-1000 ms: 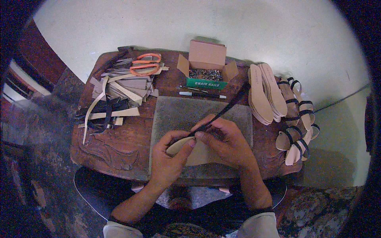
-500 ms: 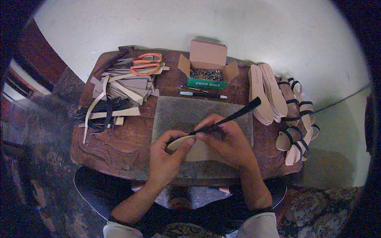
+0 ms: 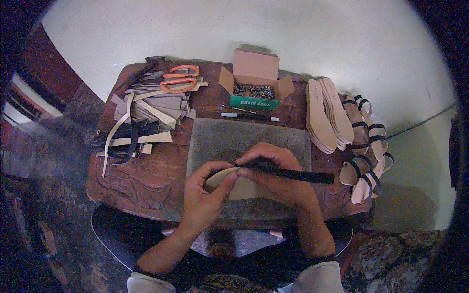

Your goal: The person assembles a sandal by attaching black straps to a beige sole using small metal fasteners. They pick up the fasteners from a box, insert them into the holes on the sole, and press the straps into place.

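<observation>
Left hand (image 3: 205, 195) grips the near-left edge of a tan sandal insole (image 3: 225, 181), thumb on top. Right hand (image 3: 273, 168) pinches a black strap (image 3: 293, 173) against the insole — the strap's free end points right. Both rest over a grey work mat (image 3: 244, 139) on the carved wooden table (image 3: 137, 183). Far side: orange scissors (image 3: 178, 80), an open box of nails (image 3: 254, 85), stacked insoles (image 3: 327, 115).

Table (image 3: 146, 185) mid-frame. Mat (image 3: 244, 141) at its centre; both hands at mat's lower edge. Strap pile (image 3: 141, 117) w/ scissors (image 3: 178, 80) upper left. Box (image 3: 255, 80) top centre, pen (image 3: 249, 116) just below. Soles (image 3: 327, 115) right, sandals (image 3: 366, 156) far right.
</observation>
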